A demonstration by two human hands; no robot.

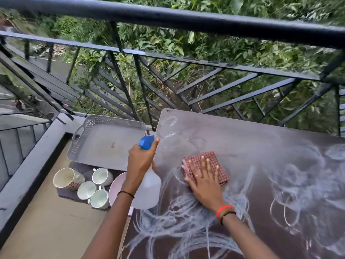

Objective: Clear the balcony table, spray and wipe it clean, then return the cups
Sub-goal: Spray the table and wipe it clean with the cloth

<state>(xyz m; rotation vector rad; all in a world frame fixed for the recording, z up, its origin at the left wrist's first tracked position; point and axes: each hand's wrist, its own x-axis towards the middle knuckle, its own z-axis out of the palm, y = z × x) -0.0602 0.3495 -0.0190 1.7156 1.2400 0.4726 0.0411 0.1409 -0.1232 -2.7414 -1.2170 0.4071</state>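
Cloth (222, 174) lies flat on the table (261, 143) under fingers (206, 166) of the right hand (204, 186).

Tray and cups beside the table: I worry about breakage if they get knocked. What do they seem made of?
The tray looks like moulded plastic, matt grey: its walls are pierced in a fine, regular lattice. The cups look like glazed ceramic, pale and smooth with thick rims, though hard plastic cannot be ruled out from this view.
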